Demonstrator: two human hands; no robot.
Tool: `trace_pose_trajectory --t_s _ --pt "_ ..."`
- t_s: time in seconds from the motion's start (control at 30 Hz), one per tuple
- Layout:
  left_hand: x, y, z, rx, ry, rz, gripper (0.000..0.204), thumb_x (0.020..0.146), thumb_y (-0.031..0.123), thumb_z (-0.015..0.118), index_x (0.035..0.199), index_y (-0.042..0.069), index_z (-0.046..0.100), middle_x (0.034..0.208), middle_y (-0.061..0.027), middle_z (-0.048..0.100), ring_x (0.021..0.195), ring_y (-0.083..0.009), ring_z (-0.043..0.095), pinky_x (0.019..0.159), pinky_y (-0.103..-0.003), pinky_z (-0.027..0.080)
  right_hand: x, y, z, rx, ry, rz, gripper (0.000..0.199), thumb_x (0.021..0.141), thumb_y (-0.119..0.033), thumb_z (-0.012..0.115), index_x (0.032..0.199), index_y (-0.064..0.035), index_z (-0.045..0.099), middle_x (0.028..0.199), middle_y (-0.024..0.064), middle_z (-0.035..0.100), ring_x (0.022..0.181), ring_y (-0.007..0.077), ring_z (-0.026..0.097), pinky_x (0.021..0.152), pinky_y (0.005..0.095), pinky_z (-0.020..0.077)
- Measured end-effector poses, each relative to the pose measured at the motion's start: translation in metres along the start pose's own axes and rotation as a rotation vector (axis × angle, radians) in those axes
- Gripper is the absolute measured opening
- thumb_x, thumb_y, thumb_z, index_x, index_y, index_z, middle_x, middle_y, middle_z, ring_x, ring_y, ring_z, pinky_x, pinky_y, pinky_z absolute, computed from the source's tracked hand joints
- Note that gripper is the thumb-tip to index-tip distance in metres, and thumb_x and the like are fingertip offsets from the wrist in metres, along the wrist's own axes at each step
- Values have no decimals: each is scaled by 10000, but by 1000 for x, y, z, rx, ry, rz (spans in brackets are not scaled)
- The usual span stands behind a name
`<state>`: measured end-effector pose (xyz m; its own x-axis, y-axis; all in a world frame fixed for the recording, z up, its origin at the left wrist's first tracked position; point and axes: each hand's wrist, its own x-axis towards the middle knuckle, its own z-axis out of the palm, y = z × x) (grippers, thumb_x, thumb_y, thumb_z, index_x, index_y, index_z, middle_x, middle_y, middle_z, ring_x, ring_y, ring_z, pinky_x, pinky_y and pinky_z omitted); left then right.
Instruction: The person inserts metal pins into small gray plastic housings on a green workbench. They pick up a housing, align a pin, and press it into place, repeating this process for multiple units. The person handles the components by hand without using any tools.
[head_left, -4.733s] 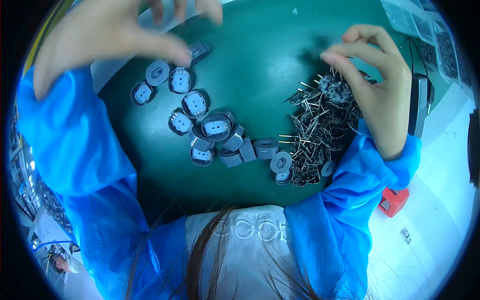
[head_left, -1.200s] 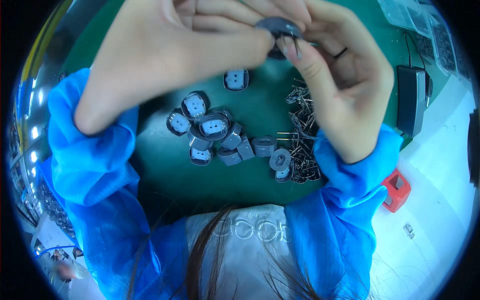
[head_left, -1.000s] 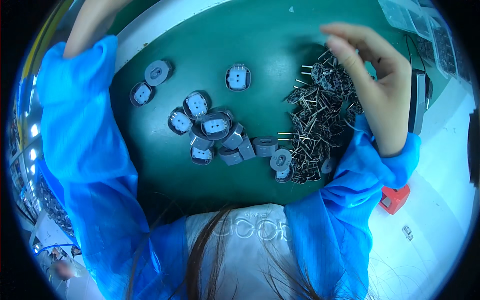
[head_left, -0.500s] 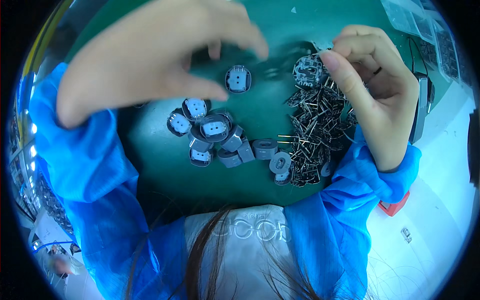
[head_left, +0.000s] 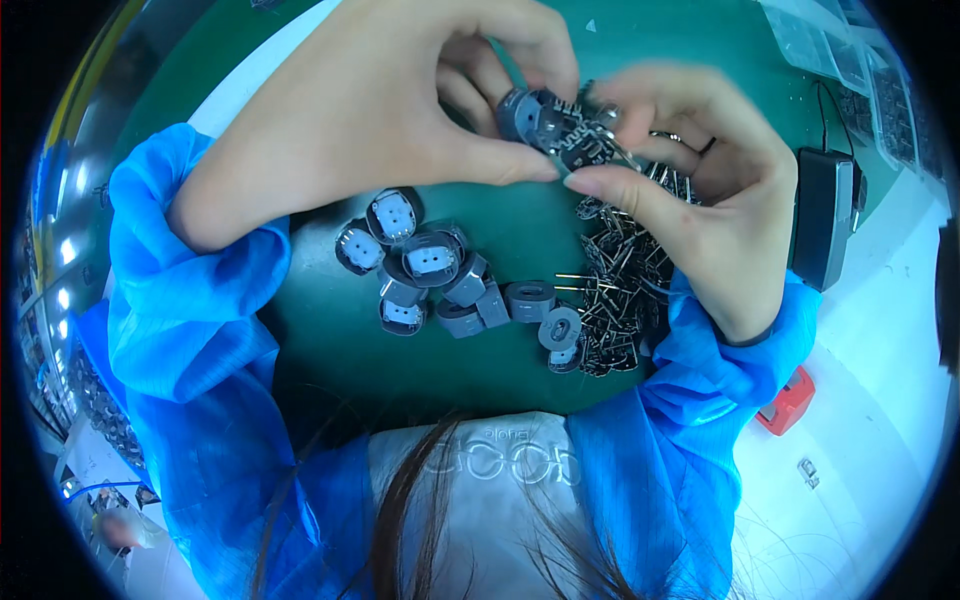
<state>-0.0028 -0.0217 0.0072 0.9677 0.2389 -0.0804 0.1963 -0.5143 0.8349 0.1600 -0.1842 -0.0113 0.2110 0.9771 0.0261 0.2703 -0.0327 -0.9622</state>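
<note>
My left hand [head_left: 390,110] grips a small grey round plastic housing [head_left: 520,115] between thumb and fingers above the green mat. Against the housing's right side lies a dark round circuit board [head_left: 583,143] with light markings and metal pins, pinched by my right hand [head_left: 715,190]. Slight blur hides exactly how board and housing meet. Under my right hand spreads a tangled pile of circuit boards with long pins [head_left: 620,290]. Below my left hand sits a cluster of grey housings [head_left: 432,258], some showing pale inserts with two dark holes.
A grey ring-shaped part [head_left: 560,327] rests at the pile's near left edge. To the right stand a black box-like device [head_left: 822,220] with a cable and a red object [head_left: 788,402]. Clear plastic bins [head_left: 815,40] line the far right.
My left hand has picked the single grey housing off the mat and moved right. My right hand has shifted left, bringing the circuit board against the housing.
</note>
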Motion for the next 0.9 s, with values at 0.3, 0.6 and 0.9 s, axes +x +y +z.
trace_pose_trajectory --t_s 0.3,0.6,0.9 --pt "-1 -21 3 -79 130 185 275 809 123 879 1031 11 762 878 -94 725 712 -122 656 618 -240 561 -1 -9 2 46 194 80 278 871 81 757 1145 48 729 1039 102 736 952 148 698 864 257 554" --pt "-2 -17 7 -50 248 176 265 827 98 874 1055 12 771 860 -67 709 716 -68 579 602 -212 465 -6 11 -6 -86 293 -102 209 909 66 736 1110 63 680 1055 120 737 988 173 710 880 274 549" --pt "-6 7 0 -622 76 -176 293 873 -2 817 1118 -7 657 1000 -92 703 924 -118 690 732 -210 560 -1 17 -11 188 217 -39 274 925 49 729 1184 60 641 1084 149 732 1006 189 711 904 291 550"
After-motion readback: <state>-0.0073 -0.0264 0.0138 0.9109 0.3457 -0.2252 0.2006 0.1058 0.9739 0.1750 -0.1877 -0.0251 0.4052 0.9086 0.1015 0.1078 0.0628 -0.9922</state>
